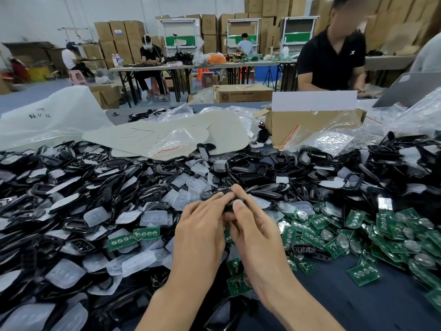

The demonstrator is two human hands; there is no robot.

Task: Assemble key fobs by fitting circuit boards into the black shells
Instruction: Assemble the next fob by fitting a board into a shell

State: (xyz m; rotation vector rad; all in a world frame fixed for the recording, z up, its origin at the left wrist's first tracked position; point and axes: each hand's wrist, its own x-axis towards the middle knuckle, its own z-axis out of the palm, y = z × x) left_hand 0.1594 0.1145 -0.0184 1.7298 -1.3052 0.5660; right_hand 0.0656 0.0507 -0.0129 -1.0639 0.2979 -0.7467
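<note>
Shell (231, 203) in both hands (200, 226) (256, 226), box (298, 125) beyond

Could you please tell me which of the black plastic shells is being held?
The black plastic shell pinched between the fingertips of the left hand and the right hand; all the other shells lie loose in heaps on the dark blue table.

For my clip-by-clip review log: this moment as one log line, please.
left hand: holds black shell | right hand: pinches black shell | circuit boards: heaped at right
</note>
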